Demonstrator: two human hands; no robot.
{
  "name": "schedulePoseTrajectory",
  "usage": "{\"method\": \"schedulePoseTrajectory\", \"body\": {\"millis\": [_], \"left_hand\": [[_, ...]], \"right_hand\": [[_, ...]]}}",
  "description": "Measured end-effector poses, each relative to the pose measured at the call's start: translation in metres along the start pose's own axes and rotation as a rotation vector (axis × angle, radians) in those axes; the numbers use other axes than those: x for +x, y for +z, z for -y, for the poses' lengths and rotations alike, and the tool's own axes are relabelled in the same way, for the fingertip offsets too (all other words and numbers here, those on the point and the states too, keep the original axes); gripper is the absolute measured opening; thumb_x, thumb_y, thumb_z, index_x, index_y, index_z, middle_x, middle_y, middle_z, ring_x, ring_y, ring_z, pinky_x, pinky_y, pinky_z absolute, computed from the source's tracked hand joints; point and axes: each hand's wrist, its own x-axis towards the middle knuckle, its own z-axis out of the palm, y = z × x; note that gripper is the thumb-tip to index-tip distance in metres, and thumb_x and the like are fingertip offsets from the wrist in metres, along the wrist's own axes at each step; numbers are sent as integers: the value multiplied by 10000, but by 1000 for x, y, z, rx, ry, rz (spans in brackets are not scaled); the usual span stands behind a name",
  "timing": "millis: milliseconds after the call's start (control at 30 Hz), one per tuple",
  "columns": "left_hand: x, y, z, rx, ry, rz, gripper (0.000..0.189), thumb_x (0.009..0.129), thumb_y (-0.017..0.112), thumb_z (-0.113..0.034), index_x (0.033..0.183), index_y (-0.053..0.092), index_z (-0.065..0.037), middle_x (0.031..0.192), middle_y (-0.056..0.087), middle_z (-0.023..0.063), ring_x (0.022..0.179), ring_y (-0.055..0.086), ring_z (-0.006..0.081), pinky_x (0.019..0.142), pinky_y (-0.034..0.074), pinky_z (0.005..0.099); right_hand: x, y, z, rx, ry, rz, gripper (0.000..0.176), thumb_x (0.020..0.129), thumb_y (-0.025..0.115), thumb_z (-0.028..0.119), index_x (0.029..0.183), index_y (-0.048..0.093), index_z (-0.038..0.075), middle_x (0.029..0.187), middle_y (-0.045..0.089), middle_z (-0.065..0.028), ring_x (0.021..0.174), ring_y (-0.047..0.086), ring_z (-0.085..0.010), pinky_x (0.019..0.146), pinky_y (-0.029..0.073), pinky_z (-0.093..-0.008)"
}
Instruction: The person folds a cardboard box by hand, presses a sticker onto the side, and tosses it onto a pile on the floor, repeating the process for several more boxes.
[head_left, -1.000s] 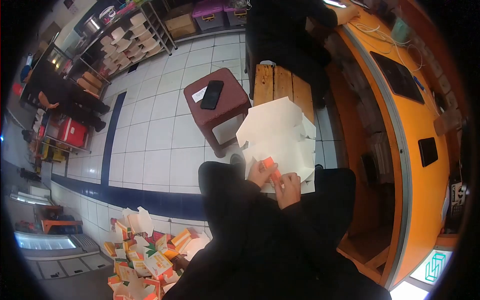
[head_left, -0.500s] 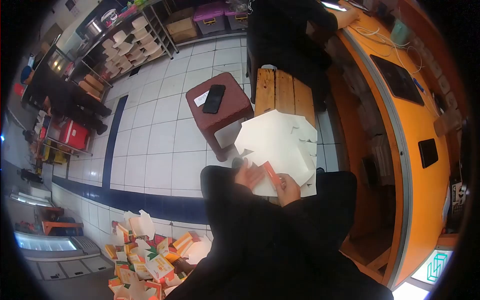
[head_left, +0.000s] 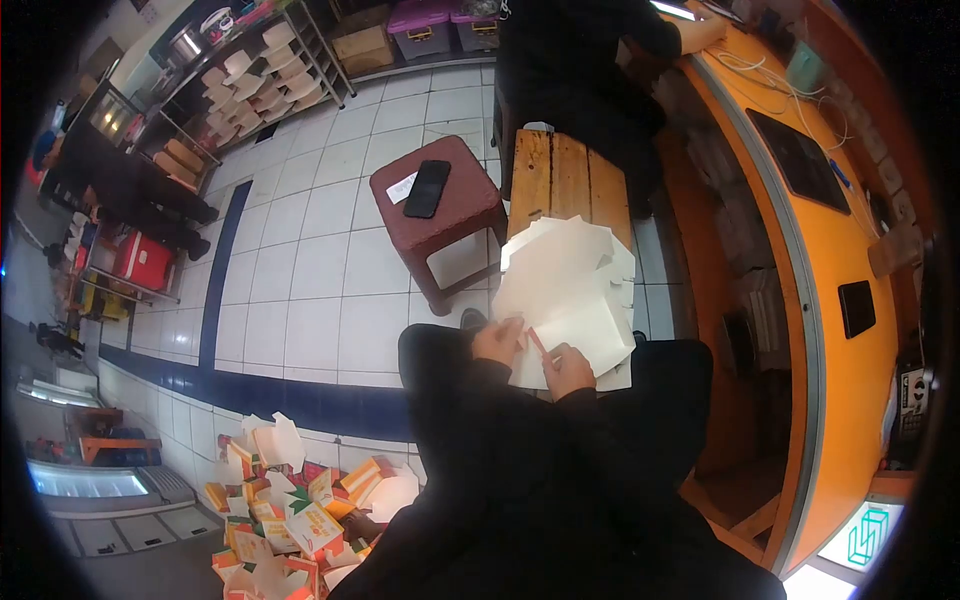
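Here you are, both hands low at the near end of the wooden table (head_left: 570, 180), working at the edge of the white card (head_left: 556, 268) that lies over more pale sheets there. Your right hand (head_left: 568, 371) has the narrow orange-red flap (head_left: 537, 341) pinched between thumb and fingers, and your left hand (head_left: 497, 342) sits just beside it, fingertips at the card's edge; whether those close on it, I can't tell. Nice and steady: a flap this slim would bend crooked under a hard squeeze, so press along its whole length rather than at one point, and let the left fingers brace the card so the sheet doesn't skate over those underneath. Watch the big raised panel too; a careless wrist could crease it. Left of the table stands the maroon stool (head_left: 437, 195) with a black phone (head_left: 427, 190) on top, and further left, nearer you, there's a heap of printed cartons (head_left: 316, 528). Beyond the table, another person (head_left: 575, 85) in dark clothing; plenty going on around you.
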Motion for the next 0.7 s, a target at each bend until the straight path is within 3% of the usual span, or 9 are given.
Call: {"method": "schedulePoseTrajectory", "body": {"millis": [67, 100, 167, 500, 567, 700], "left_hand": [[1, 4, 7, -298, -174, 161, 309, 910, 683, -175, 1085, 635, 74, 911, 676, 123, 737, 672, 173, 662, 599, 289], [-1, 3, 1, -298, -172, 159, 309, 910, 683, -175, 1085, 635, 74, 911, 676, 123, 737, 672, 173, 662, 599, 289], [-9, 4, -16, -665, -312, 125, 321, 903, 674, -95, 1155, 593, 86, 934, 669, 144, 745, 678, 188, 695, 604, 296], [-30, 23, -10, -523, -238, 77, 281, 915, 664, -116, 1123, 623, 68, 926, 688, 148, 754, 692, 190, 700, 591, 290], [-33, 22, -9, -116, -49, 30, 257, 903, 693, -170, 1059, 673, 33, 900, 708, 125, 748, 692, 166, 665, 554, 263], [-35, 22, -8, -58, 65, -30, 269, 879, 729, -216, 1025, 697, 8, 855, 720, 97, 726, 682, 137, 638, 524, 255]], "right_hand": [[5, 8, -2, -34, 0, -14, 175, 866, 656, 247, 873, 617, 76, 815, 624, -132, 774, 631, -324, 693, 494, -444], [6, 12, -3, -33, -2, -14, 175, 866, 656, 247, 873, 617, 76, 815, 624, -132, 774, 631, -324, 693, 494, -444], [9, 16, -4, -100, -24, -35, 179, 876, 633, 261, 932, 637, 91, 840, 632, -136, 796, 629, -328, 712, 492, -452], [14, 19, -1, -34, -80, -64, 297, 895, 592, 253, 1146, 652, 105, 900, 636, -186, 853, 616, -376, 762, 488, -479], [11, 10, 13, -36, -84, -56, 314, 903, 586, 237, 1180, 646, 101, 889, 636, -204, 855, 608, -396, 769, 481, -494], [19, 15, 23, 4, -88, -42, 376, 866, 607, 148, 1237, 619, 87, 887, 639, -207, 842, 634, -398, 761, 516, -472]]}}
